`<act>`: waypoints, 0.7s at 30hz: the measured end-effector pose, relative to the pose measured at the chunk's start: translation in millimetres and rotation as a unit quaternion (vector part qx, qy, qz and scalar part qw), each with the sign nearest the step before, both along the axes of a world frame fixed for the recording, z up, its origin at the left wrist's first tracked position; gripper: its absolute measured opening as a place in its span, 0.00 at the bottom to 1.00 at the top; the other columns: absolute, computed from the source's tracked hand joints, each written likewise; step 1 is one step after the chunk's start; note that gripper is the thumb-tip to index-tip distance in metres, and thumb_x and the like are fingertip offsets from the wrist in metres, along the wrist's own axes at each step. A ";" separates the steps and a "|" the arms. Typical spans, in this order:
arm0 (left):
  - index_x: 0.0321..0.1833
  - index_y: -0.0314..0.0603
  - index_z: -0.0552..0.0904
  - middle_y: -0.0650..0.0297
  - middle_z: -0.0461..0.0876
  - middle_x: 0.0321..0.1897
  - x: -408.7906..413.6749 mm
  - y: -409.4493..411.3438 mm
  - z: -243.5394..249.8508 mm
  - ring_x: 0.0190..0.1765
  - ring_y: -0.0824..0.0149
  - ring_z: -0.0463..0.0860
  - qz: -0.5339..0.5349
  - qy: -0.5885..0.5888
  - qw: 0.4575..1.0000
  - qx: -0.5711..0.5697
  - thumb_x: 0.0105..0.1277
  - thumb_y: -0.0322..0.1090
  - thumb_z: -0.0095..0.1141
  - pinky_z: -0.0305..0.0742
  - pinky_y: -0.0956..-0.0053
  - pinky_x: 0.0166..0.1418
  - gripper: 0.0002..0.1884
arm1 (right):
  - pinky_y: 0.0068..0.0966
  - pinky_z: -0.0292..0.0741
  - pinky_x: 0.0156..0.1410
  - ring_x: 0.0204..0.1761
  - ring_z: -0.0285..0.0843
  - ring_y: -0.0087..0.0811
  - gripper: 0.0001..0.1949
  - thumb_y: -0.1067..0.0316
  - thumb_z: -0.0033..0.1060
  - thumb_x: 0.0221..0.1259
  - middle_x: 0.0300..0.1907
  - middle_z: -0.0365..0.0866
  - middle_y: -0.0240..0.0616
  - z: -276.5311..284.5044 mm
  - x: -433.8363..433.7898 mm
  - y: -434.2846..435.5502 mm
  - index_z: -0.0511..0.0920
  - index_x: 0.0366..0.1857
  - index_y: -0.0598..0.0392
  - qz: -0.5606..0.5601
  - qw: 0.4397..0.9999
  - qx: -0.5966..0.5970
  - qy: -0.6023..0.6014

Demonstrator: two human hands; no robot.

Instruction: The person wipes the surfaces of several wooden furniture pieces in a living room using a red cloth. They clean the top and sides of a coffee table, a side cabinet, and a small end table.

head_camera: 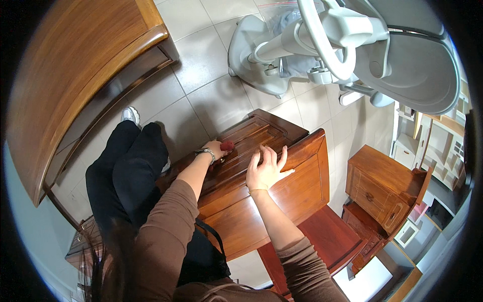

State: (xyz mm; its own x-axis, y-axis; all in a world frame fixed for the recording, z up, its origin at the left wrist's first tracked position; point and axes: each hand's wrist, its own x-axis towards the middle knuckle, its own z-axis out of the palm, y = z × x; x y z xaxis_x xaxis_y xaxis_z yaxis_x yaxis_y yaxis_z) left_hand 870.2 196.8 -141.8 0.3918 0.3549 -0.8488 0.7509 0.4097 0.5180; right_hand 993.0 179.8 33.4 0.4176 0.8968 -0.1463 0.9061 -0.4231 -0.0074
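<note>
My left hand, with a bracelet and a watch at the wrist, is at the panelled front of a dark polished wooden cabinet. Its fingers close around a small dark red, fuzzy-looking item, whose exact kind I cannot tell. Just below the hand, a brass-coloured knob shows on the front. My right hand is spread over the front edge of the wooden cabinet top, fingers apart and holding nothing. Whether its palm rests on the wood is hidden.
A large curved wooden desk stands at upper left. A grey wheeled stand with a tubular handle is on the tiled floor ahead. To the right are a small wooden bedside cabinet, a reddish wooden surface and white shelving.
</note>
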 end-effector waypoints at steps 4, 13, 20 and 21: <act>0.53 0.36 0.81 0.48 0.82 0.50 3.2 6.0 1.7 0.54 0.51 0.80 -0.042 0.049 0.998 -0.014 0.61 0.54 0.59 0.74 0.62 0.58 0.27 | 0.76 0.29 0.68 0.77 0.43 0.38 0.14 0.56 0.48 0.62 0.57 0.75 0.19 8.4 -0.6 5.2 0.81 0.48 0.38 -0.016 0.998 -0.058 0.017; 0.53 0.40 0.82 0.50 0.81 0.53 8.0 6.0 9.8 0.54 0.53 0.81 -0.063 0.123 0.989 -0.050 0.61 0.52 0.58 0.76 0.62 0.57 0.25 | 0.74 0.28 0.68 0.76 0.46 0.37 0.10 0.59 0.52 0.61 0.53 0.77 0.18 3.4 0.2 1.7 0.81 0.43 0.38 0.003 1.000 -0.015 0.007; 0.55 0.37 0.80 0.47 0.78 0.56 -11.3 -5.0 -19.9 0.56 0.50 0.79 0.011 0.134 0.986 -0.097 0.56 0.57 0.60 0.75 0.63 0.59 0.32 | 0.74 0.28 0.68 0.76 0.46 0.38 0.10 0.59 0.51 0.61 0.54 0.77 0.19 5.0 -2.3 2.7 0.81 0.43 0.38 0.002 1.000 -0.021 0.023; 0.52 0.35 0.81 0.48 0.79 0.55 -20.0 -3.2 -18.2 0.56 0.51 0.80 0.015 0.155 0.985 -0.079 0.55 0.58 0.61 0.76 0.62 0.57 0.32 | 0.74 0.28 0.68 0.76 0.46 0.38 0.10 0.59 0.51 0.61 0.54 0.76 0.19 4.3 -1.8 2.2 0.81 0.43 0.38 0.001 1.000 -0.022 0.022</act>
